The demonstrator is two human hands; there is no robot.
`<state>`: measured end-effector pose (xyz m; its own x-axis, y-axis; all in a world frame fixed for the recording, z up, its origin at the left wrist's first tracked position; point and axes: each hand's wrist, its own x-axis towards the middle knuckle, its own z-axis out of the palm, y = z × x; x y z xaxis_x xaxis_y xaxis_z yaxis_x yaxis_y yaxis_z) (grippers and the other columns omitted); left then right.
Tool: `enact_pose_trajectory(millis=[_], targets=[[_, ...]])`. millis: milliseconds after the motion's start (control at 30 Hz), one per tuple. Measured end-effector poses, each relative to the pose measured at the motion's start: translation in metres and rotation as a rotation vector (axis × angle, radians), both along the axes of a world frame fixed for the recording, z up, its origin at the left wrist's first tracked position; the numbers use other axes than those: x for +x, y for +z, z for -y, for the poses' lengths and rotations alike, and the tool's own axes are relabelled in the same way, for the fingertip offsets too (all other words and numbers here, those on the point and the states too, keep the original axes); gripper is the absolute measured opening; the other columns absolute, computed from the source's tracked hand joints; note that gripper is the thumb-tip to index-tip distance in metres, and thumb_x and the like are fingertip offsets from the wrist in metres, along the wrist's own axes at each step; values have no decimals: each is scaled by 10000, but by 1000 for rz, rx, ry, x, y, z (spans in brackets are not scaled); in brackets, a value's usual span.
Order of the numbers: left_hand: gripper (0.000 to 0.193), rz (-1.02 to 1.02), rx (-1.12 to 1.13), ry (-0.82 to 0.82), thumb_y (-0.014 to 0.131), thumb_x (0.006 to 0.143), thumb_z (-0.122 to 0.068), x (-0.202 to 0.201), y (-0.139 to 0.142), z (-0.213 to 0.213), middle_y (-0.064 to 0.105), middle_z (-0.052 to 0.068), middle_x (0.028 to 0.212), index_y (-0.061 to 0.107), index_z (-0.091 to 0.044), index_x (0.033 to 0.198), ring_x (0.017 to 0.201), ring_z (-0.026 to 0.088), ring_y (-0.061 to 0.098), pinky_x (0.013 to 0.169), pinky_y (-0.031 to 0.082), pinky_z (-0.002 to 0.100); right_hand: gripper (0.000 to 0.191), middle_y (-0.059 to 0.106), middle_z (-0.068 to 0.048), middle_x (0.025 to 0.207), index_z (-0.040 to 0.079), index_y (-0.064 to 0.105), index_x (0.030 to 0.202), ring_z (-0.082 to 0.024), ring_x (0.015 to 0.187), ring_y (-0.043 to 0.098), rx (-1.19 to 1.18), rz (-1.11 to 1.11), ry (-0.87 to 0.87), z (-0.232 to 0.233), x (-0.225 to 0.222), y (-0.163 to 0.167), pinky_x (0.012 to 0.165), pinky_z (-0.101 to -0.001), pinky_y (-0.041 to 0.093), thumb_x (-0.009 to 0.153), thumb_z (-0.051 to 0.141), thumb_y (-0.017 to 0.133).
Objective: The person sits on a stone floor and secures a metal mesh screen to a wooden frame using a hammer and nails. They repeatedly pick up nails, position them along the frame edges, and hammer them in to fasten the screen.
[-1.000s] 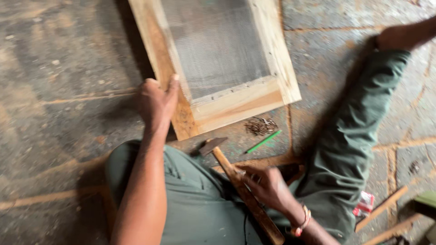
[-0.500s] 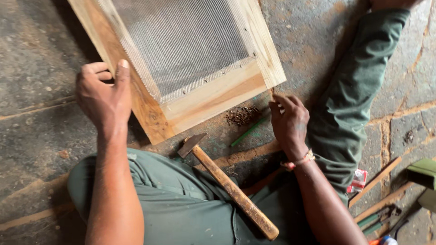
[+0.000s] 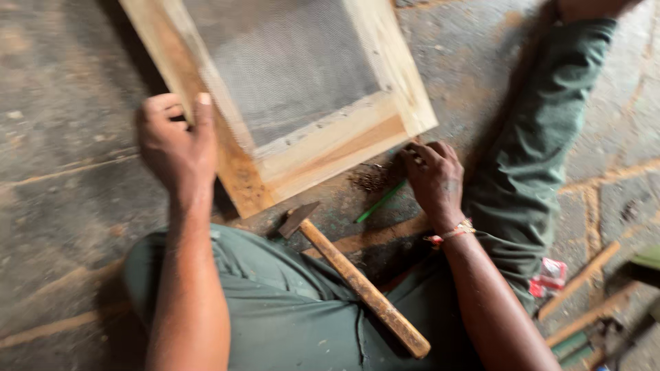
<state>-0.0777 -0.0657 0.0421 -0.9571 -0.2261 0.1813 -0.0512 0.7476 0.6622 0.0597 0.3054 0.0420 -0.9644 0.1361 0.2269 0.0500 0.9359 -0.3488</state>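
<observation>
A wooden frame (image 3: 330, 148) with grey wire mesh (image 3: 295, 75) lies on the stone floor in front of me. My left hand (image 3: 175, 148) grips its left rail near the lower corner, thumb on the wood. My right hand (image 3: 433, 178) rests on the floor beside a small pile of dark nails (image 3: 371, 178), fingers bent down into it just below the frame's bottom rail. A hammer (image 3: 357, 282) with a wooden handle lies across my green-trousered lap, head towards the frame. A green pencil (image 3: 379, 201) lies on the floor by the nails.
My right leg in green trousers (image 3: 543, 137) stretches out to the right of the frame. Wooden sticks (image 3: 581, 278) and tools (image 3: 584, 343) lie at the lower right, with a small red and white packet (image 3: 550, 275) next to my leg.
My right hand let go of the hammer, which now lies on my lap, and moved up to the nail pile. My left hand stayed on the frame's left rail.
</observation>
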Motion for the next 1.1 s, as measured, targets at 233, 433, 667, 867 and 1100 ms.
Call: enact_pose_trajectory(millis=[233,433,667,867,1100], targets=[[406,-155,29,-11,770,1023,-405,-2,5,-7,628,106,1059,621,-45,1138,882,223,650,770,550,410,62,709,-124,968,34,756,1009,-329,931,679,30,-58,26,0,-5,-3,845,-437,551,993,94,757],[226,89,687,-423,628,1042,-263,29,33,-58,777,82,1005,703,-69,1131,910,151,758,770,631,294,135,743,-111,926,29,772,1076,-178,768,690,-302,27,-162,33,-2,33,696,-300,538,1012,148,761],[251,136,531,-757,678,899,-50,74,45,-107,765,115,945,666,-18,1147,810,181,757,728,625,307,219,759,-66,917,-35,763,1105,-101,789,681,-1068,243,-147,100,3,69,686,-239,556,993,146,711],[192,410,505,-728,631,904,-34,66,56,-97,735,73,756,690,-18,1086,665,156,736,628,615,314,212,769,-90,901,-13,763,1116,-126,756,698,-1059,273,-174,116,-7,62,645,-245,573,981,142,706],[208,136,481,-340,669,922,-87,32,53,-48,784,103,958,752,-13,1098,818,151,765,713,627,290,450,758,-145,768,63,672,1327,-208,597,694,-426,319,47,165,-20,45,573,-340,562,902,208,704]])
